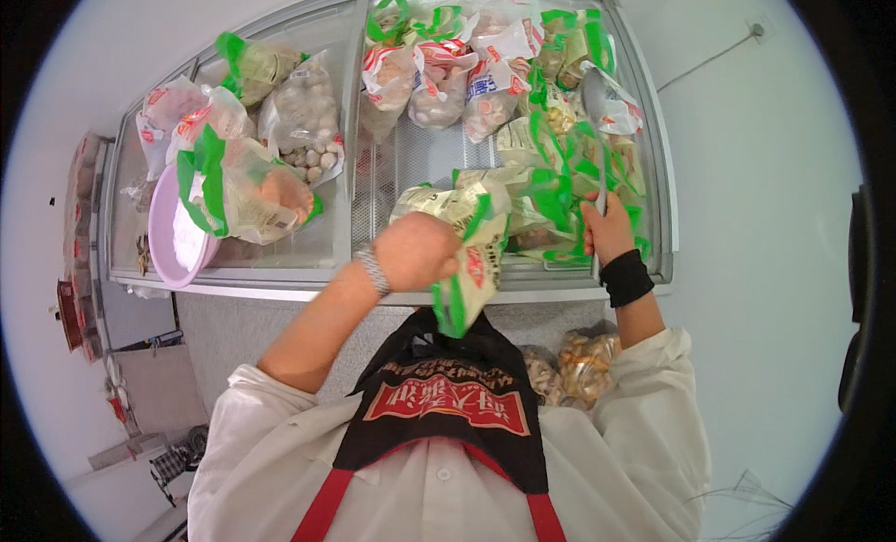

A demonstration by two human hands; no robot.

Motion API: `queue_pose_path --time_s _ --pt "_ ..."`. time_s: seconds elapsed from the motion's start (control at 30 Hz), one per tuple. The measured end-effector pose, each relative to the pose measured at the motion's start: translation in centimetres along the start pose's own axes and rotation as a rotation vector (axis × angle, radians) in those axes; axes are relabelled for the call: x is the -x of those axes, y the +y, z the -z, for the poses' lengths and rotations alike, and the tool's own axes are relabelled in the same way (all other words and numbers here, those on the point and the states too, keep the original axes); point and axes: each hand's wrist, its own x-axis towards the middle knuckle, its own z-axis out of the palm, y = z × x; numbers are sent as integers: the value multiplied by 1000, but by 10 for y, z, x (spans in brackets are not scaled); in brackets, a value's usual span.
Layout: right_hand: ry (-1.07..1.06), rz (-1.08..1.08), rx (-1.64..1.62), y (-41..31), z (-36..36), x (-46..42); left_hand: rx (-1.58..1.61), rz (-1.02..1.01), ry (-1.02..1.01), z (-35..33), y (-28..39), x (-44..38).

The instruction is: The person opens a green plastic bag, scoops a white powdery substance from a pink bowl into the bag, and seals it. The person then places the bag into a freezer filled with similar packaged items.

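Note:
My left hand (pixel 420 251) is closed on a green-and-clear plastic food bag (pixel 483 237), which hangs over the front edge of a glass-topped chest freezer (pixel 448 290). In my right hand (pixel 607 227) is the handle of a long metal spoon or ladle (pixel 596 122), its bowl pointing away from me over the bags at the right. Beside the held bag lies another green-edged bag (pixel 539 199). Further back stand red-and-white printed bags (pixel 437 87) of pale food pieces. What the held bag contains is hard to tell.
On the freezer's left part are a purple plastic basin (pixel 159 227) with white contents, a green-edged bag with orange pieces (pixel 269 192) and a clear bag of round balls (pixel 304 115). Filled bags (pixel 584 363) stand on the floor below the front edge. A wall socket with a cable (pixel 756 31) is at the right.

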Motion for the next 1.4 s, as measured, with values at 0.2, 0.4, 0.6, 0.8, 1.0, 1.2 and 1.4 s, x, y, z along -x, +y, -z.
queue_pose_path --time_s 0.2,0.4,0.6,0.8,1.0,1.2,1.4 --pt "-219 40 397 71 0 43 -33 -110 -162 -29 16 79" --pt "108 226 422 47 -37 65 92 -44 -229 -67 44 103" --pt "-407 102 927 110 -9 29 109 25 -160 -70 40 105" --pt "-288 199 793 117 -21 22 124 -5 -148 -76 42 107" --pt "107 174 564 85 -25 5 144 -27 -130 -81 40 107" --pt "-162 202 678 70 -21 -2 113 -39 -172 -76 41 109" --pt "-476 252 1045 68 -18 3 45 -71 -239 -79 35 111"
